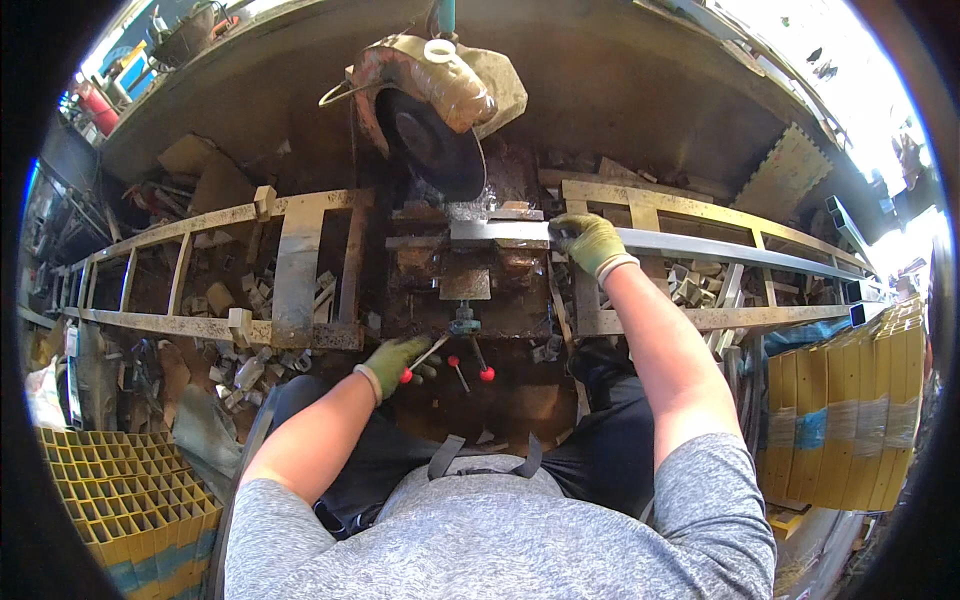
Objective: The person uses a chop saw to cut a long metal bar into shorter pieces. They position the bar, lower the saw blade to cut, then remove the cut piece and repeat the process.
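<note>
My left hand [398,362], in a yellow-green work glove, is at a spoked vise handle [463,327] with red ball knobs. Its fingers curl about one of the spokes; the glove partly hides the grip. My right hand [590,243], gloved the same way, is closed over a long silvery square metal tube [700,245]. The tube's left end lies in the vise [467,270], under the dark round blade [432,145] of a cut-off saw. Above the blade sits a worn, tan-orange guard [440,80], and the blade appears raised just clear of the tube.
Ladder-like metal support frames [298,270] extend to both sides, with cut tube offcuts [255,370] lying beneath. Bundled yellow tubes [130,500] stack at the lower left. A wrapped yellow bundle [850,410] stands at the right, below open-ended square tubes [862,302].
</note>
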Demonstrator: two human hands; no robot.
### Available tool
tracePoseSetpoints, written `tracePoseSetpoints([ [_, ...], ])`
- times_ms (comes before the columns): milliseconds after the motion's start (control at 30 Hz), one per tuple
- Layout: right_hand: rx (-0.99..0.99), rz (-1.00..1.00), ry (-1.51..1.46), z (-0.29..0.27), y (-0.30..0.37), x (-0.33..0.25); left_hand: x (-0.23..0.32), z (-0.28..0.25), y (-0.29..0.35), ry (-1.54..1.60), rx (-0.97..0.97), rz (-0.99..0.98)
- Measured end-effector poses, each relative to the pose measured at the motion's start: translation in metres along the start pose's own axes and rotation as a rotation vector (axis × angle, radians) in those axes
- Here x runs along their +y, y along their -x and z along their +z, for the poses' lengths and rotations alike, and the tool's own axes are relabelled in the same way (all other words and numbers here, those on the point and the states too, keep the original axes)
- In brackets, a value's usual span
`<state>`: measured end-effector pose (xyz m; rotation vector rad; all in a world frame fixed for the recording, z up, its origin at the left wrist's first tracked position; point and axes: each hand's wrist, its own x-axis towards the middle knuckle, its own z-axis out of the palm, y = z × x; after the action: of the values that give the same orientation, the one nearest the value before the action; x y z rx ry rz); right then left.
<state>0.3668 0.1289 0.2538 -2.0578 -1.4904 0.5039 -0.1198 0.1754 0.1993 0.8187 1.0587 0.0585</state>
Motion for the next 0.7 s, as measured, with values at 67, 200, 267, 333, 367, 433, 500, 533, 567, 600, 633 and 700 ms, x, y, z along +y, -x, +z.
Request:
tracePoseSetpoints([
  [67,0.055,0.011,0.037,0.000,0.005,-0.001,-0.004,0.009,-0.007,-0.260,0.064,0.047],
  [200,0.049,0.024,-0.095,0.001,0.012,-0.005,0.010,0.050,0.013,-1.077,0.332,0.331],
  [267,0.029,0.078,-0.130,0.000,0.012,-0.013,0.028,0.055,0.024,-0.980,0.264,0.261],
  [333,0.086,-0.003,0.121,0.003,0.021,-0.025,0.036,0.043,0.037,-0.625,0.000,0.061],
  [367,0.175,-0.067,0.218,0.005,0.028,-0.032,0.039,0.034,0.038,-0.483,-0.019,0.019],
  [433,0.415,-0.248,0.250,0.032,0.066,-0.051,0.033,0.015,0.039,-0.176,-0.077,-0.061],
  [500,0.406,-0.295,-0.114,0.068,0.120,-0.063,0.017,0.008,0.030,-0.081,-0.103,0.089],
  [533,0.289,-0.197,-0.274,0.096,0.146,-0.069,0.005,0.012,0.023,-0.054,-0.068,0.216],
  [567,0.190,-0.031,-0.377,0.127,0.176,-0.075,-0.008,0.017,0.017,-0.036,-0.005,0.281],
  [600,0.036,0.116,-0.328,0.155,0.189,-0.077,-0.016,0.023,0.010,-0.080,-0.010,0.574],
  [633,-0.060,0.244,-0.227,0.184,0.200,-0.080,-0.025,0.029,0.006,0.117,0.028,0.700],
  [700,-0.328,0.398,-0.340,0.231,0.203,-0.083,-0.029,0.031,0.004,0.100,0.128,0.841],
])
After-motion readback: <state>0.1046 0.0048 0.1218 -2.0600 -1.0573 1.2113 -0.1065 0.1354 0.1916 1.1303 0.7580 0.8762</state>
